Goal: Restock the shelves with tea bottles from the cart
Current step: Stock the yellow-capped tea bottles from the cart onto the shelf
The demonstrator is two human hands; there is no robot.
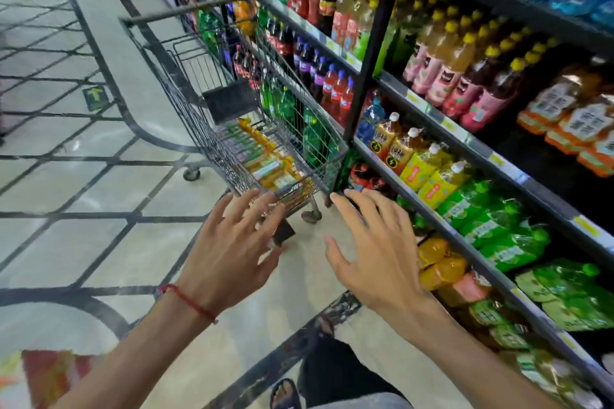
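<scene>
- Head view, hands: left hand (229, 249) and right hand (375, 252), lower centre, both empty with fingers spread wide, reaching toward the cart's near end. Contact with the wire cannot be told.
- Head view, bottles: the bottles (265, 169), yellow-orange with green labels, lie on their sides in the bottom of the cart (196, 123), centre of frame.
- Handling (judged): full plastic bottles, fairly heavy, firm-walled and not fragile, with smooth labels likely to slip. Best gripped round the body or below the cap and lifted clear of the wire wall.
- Head view, room: shelves (478, 146) fill the right side, closely stocked, with darker gaps at right. The cart stands just beside them on a glossy patterned floor (83, 236), leaving a narrow aisle.
</scene>
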